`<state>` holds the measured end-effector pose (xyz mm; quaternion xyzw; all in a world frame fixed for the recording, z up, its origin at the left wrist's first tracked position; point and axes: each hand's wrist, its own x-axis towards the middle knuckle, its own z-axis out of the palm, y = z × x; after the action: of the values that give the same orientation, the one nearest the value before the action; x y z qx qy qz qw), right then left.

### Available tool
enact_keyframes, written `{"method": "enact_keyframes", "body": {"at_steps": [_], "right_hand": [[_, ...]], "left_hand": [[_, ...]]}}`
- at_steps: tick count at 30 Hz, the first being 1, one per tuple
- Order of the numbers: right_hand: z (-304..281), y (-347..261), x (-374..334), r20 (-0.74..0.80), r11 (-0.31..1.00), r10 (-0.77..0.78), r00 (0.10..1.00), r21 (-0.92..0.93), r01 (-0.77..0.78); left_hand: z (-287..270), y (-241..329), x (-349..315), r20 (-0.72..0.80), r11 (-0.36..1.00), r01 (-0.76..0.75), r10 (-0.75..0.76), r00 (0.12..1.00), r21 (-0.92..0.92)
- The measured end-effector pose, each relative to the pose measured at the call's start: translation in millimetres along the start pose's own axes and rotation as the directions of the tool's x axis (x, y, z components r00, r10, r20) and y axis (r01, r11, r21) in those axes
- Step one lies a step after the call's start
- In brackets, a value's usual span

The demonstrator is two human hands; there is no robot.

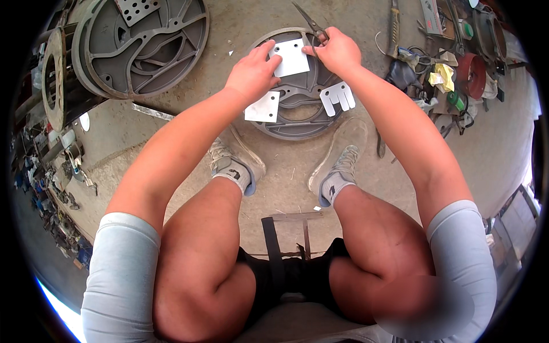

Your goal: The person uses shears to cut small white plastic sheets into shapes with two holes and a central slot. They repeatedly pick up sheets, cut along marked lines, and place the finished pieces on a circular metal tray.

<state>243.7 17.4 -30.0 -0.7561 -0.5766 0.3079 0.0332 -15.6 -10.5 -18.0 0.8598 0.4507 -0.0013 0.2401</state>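
Observation:
My right hand (338, 52) is closed around dark metal scissors (309, 18), blades pointing up and left, away from me. Its fingertip or thumb tip is at the right edge of a white card (291, 60) with a few punched holes. At that card's left edge is my left hand (251, 70), fingers apart, thumb resting on the card. The card lies over a round grey metal wheel (294, 133) on the floor. Also on the wheel are a second white card with holes (262, 108) at the left and a notched white piece (338, 98) at the right.
Larger spoked metal wheels (197, 34) stand at the upper left, one bearing a perforated plate (137, 8). Tools, a red round part (471, 76) and crumpled yellow paper (442, 77) clutter the right. My shoes (343, 154) flank the near side of the small wheel.

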Motion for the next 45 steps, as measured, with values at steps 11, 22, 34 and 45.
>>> {"method": "enact_keyframes", "body": {"at_steps": [11,22,34,45], "right_hand": [[-5.4,-5.5,0.4,0.055,0.999,0.043,0.998,-0.031,-0.042],[-5.2,-5.3,0.9,0.072,0.998,0.057,0.996,-0.042,-0.055],[-0.8,-1.0,0.8,0.007,1.000,0.013,1.000,-0.011,-0.013],[-5.5,-4.9,1.2,0.067,0.998,0.054,0.996,-0.029,-0.052]], "left_hand": [[4.0,0.9,1.6,-0.064,0.989,-0.060,0.069,0.996,0.135],[5.4,-0.5,1.6,-0.063,0.994,-0.048,0.054,0.997,0.095],[3.3,0.3,2.5,-0.076,0.988,-0.073,0.085,0.994,0.138],[2.8,-1.4,1.7,-0.072,0.994,-0.054,0.061,0.996,0.093]]}}
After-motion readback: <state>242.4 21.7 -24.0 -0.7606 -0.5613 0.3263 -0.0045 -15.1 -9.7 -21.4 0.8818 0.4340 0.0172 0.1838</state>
